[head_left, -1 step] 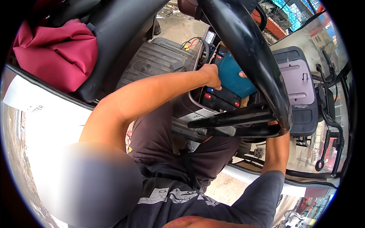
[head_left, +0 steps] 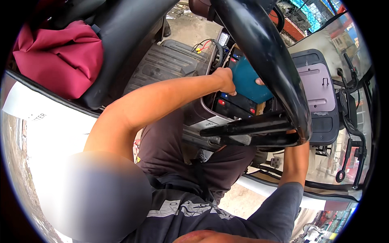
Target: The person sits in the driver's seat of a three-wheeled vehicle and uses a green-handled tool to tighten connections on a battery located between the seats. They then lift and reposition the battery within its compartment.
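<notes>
My left hand [head_left: 225,81] reaches across to a teal battery [head_left: 245,81], its bent fingers closed on the near side. Only a thumb or fingertip of my right hand [head_left: 259,81] shows on the battery's far side; the rest is hidden behind a thick black bar [head_left: 267,52]. The teal battery sits among black batteries [head_left: 237,106] with red and blue terminals, inside an open compartment. Loose wires [head_left: 204,46] with a yellow connector lie beside the compartment's upper left end.
A ribbed floor panel [head_left: 154,65] lies left of the compartment. A maroon cloth [head_left: 58,60] rests on a black seat at upper left. A grey lidded panel [head_left: 314,87] stands right of the bar. Lower black tubes [head_left: 247,127] cross above my knees.
</notes>
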A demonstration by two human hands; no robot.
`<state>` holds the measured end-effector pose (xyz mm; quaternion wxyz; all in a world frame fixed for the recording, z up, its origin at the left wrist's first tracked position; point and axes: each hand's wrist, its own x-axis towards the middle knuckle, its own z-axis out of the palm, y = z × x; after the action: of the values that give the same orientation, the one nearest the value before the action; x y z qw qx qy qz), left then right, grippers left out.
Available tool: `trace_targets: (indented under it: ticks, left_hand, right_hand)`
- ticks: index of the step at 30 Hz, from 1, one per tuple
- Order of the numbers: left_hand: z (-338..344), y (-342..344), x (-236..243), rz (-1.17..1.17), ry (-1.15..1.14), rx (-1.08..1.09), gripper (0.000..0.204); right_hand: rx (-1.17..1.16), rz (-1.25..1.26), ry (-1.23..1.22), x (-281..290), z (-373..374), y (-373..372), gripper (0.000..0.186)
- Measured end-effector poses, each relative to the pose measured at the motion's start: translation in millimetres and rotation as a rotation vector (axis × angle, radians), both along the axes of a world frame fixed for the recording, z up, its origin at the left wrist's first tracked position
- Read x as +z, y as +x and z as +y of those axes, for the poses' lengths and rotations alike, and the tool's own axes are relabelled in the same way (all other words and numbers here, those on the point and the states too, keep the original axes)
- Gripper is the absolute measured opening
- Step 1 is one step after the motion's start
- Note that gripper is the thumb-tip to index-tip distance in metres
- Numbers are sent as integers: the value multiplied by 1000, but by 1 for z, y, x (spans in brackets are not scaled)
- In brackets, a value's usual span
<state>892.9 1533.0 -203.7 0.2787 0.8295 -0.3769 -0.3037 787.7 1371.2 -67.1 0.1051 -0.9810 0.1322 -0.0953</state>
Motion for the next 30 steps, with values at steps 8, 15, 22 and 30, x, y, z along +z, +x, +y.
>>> trace_targets:
  ticks: [8,15,22,30]
  left_hand:
    - [-9,-6,-9,-35,-14,-17,61]
    - [-6,1,-9,-29,-31,29,50]
    - [-14,0,-20,-36,-84,157,40]
    - [-11,5,-16,46,-65,222,36]
  right_hand:
    - [-168,194,-106,1,-9,26,87]
    - [-75,25,-223,-6,-3,10,84]
    - [-150,192,-177,0,-1,10,82]
    - [-139,62,-130,-7,6,0,80]
